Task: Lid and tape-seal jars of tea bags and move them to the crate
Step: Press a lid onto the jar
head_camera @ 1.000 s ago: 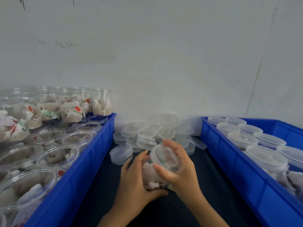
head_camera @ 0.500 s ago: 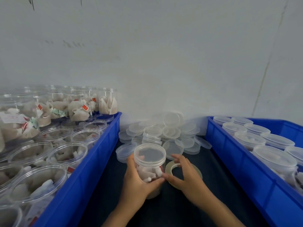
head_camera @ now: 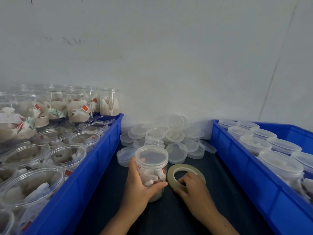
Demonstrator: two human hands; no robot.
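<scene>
Clear plastic jar (head_camera: 152, 168) upright on dark surface (head_camera: 220, 192), lid on | left hand (head_camera: 138, 189) fingers wrapped round it | tape roll (head_camera: 171, 173) flat just right, touching jar | right hand (head_camera: 194, 187) fingers curled on roll, nearer

My head-camera view was lit softly and evenly, somewhat dim with a cool cast; the wall (head_camera: 169, 56) showed no hard shadows. Faint shadow lay on the dark bench (head_camera: 169, 214) beneath the hands. Pale glare sat on the clear jar rims in the left crate (head_camera: 94, 167). Wide-angle distortion bowed both crates outward at the edges, where I found the detail soft and slightly blurred.
</scene>
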